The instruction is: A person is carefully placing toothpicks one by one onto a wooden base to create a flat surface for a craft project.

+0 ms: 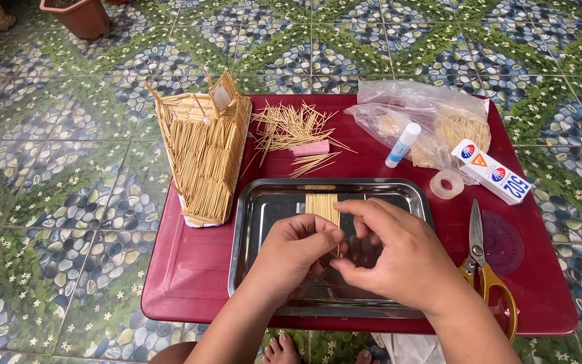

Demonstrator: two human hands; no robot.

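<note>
Both hands are down over a shiny steel tray (257, 222) sitting on a low dark-red worktop (190, 269). A flat row of toothpicks (322, 206), laid side by side like a tiny mat, rests in the upper middle of the tray, and both hands meet right at its lower end. The left hand (296, 251) has its fingers curled in and pinched on that end of the row. The right hand (399, 256) comes in from the other side, thumb and fingers closed in a pinch just beside the left one, though I can't tell exactly what they're gripping since the hands cover that spot. Left of the tray stands a little house-like model made of toothpicks (203, 158), tilted slightly, on the worktop's left part. Behind the tray there's a loose scatter of toothpicks (291, 127) with a pink eraser (311, 148) touching the pile. Further right are a glue stick (402, 145), a clear plastic bag (432, 111) with more sticks inside, a small white glue box (492, 171), and a roll of clear tape (446, 184). Yellow-handled scissors (483, 269) lie near the right hand, beside a reddish protractor (504, 243). The floor (55, 175) is pebble-and-leaf patterned tile, with a terracotta pot (79, 15) at the top left.
</note>
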